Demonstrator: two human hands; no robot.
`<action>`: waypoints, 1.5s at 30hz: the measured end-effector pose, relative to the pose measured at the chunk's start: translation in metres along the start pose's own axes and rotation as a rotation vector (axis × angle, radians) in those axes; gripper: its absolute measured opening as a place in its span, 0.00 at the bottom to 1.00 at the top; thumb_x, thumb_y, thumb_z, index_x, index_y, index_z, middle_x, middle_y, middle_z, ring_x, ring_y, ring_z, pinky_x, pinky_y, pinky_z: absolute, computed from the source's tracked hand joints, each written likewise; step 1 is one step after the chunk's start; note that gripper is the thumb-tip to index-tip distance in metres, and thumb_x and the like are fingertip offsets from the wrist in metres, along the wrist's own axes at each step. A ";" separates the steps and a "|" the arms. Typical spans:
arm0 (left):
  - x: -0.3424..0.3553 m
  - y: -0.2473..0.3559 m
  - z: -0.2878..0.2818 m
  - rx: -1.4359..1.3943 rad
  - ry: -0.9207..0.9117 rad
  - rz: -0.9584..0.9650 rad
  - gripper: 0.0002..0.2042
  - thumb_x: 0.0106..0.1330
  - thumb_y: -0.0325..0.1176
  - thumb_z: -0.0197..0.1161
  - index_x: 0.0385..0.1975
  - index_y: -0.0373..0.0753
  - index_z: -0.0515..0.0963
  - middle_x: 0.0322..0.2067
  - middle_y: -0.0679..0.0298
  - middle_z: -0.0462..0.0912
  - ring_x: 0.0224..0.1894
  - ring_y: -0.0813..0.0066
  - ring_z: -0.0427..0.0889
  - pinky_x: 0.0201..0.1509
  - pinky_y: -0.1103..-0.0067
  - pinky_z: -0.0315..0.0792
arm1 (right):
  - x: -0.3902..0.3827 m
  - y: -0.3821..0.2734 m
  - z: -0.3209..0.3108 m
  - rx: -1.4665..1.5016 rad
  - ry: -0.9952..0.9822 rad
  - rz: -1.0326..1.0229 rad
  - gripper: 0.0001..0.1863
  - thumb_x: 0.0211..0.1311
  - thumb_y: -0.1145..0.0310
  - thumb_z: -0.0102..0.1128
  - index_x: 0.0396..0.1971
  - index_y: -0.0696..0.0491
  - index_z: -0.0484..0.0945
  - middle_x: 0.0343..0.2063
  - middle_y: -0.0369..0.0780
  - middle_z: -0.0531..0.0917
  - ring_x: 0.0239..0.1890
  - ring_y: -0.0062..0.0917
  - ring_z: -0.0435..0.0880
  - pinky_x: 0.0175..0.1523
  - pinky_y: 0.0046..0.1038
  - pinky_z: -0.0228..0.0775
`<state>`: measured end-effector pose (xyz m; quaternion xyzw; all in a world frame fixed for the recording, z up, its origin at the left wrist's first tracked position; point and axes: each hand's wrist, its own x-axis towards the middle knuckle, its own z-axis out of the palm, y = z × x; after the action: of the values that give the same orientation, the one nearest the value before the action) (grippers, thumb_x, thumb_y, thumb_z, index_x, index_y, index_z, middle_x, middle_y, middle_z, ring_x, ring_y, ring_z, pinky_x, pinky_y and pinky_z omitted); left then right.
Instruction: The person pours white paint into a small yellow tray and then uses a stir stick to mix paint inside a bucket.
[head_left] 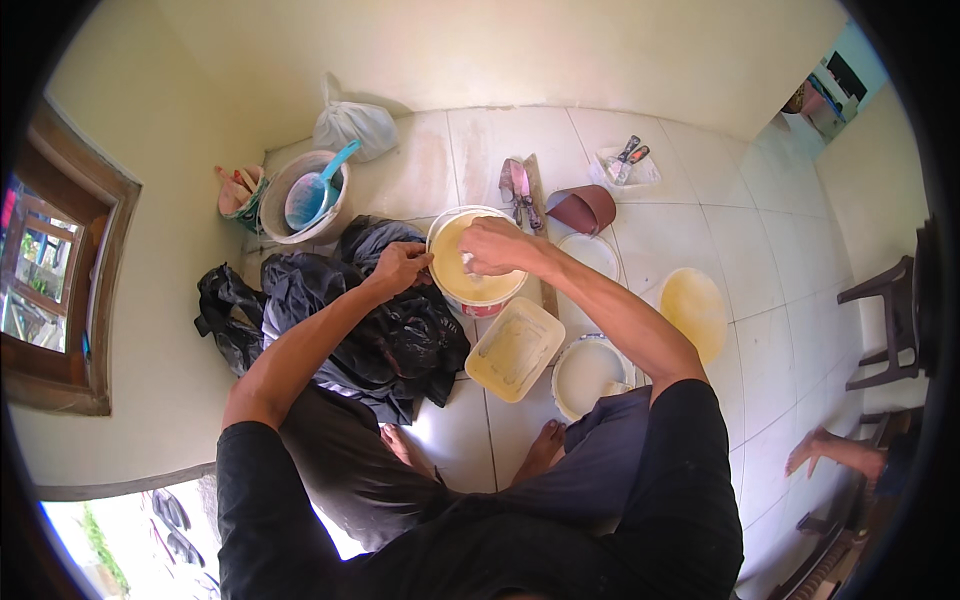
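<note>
Round bucket (482, 310) sits at the centre of the frame on the tiled floor (765, 355); yellowish inside, part of its outer wall red. Left hand (402, 268) is at the bucket's left edge: grip closed, thumb and fingers pinching the rim. Right hand (492, 247) is over the bucket's mouth, fingers curled inward. A small white patch shows at the fingertips; cannot tell what it is, nor how fully this grip is closed.

Just below the bucket: rectangular cream tub (552, 327), residue inside. Lower right of the tub: round container (561, 388) with whitish contents. Left of centre: crumpled black plastic (310, 290). Upper left: pale bucket (275, 228) with a blue dipper (325, 186) in it. Above centre: putty knives (521, 188), with a curled brown sheet (583, 209) to their right. Right of centre: yellowish oval piece (693, 315).
</note>
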<state>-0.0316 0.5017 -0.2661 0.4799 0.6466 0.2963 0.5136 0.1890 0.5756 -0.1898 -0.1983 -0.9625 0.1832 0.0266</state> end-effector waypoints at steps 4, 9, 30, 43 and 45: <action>0.001 -0.002 -0.001 0.008 0.005 0.014 0.13 0.71 0.35 0.60 0.46 0.33 0.82 0.33 0.65 0.87 0.27 0.79 0.86 0.28 0.85 0.74 | 0.002 0.002 0.008 0.013 0.283 0.032 0.10 0.49 0.69 0.65 0.25 0.62 0.82 0.25 0.55 0.82 0.32 0.50 0.84 0.37 0.44 0.75; 0.003 -0.003 -0.002 0.029 -0.034 0.014 0.13 0.72 0.36 0.58 0.49 0.36 0.82 0.33 0.66 0.86 0.29 0.79 0.86 0.34 0.83 0.77 | -0.008 0.019 -0.009 -0.264 0.229 0.156 0.08 0.44 0.73 0.63 0.23 0.63 0.82 0.25 0.55 0.83 0.32 0.48 0.84 0.38 0.43 0.76; -0.002 0.002 -0.005 0.012 -0.021 -0.011 0.12 0.72 0.35 0.59 0.47 0.36 0.83 0.33 0.67 0.86 0.27 0.80 0.85 0.29 0.85 0.74 | -0.007 -0.006 -0.019 -0.165 -0.062 0.134 0.06 0.36 0.73 0.62 0.17 0.61 0.82 0.22 0.53 0.83 0.29 0.47 0.84 0.33 0.40 0.76; 0.003 -0.003 -0.004 0.058 -0.015 -0.002 0.13 0.72 0.37 0.59 0.49 0.38 0.82 0.34 0.67 0.87 0.28 0.80 0.86 0.33 0.83 0.76 | -0.009 0.019 -0.007 -0.220 0.260 0.205 0.07 0.39 0.74 0.62 0.19 0.62 0.81 0.24 0.54 0.83 0.32 0.48 0.85 0.37 0.42 0.77; 0.003 -0.003 -0.004 0.059 -0.017 -0.002 0.13 0.72 0.37 0.59 0.49 0.38 0.82 0.35 0.67 0.87 0.28 0.79 0.86 0.33 0.83 0.76 | -0.011 0.018 -0.011 -0.269 0.155 0.174 0.07 0.39 0.74 0.61 0.20 0.61 0.81 0.24 0.54 0.83 0.31 0.47 0.85 0.37 0.41 0.77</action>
<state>-0.0365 0.5039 -0.2685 0.4967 0.6512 0.2722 0.5051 0.2067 0.5904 -0.1854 -0.2959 -0.9527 0.0384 0.0578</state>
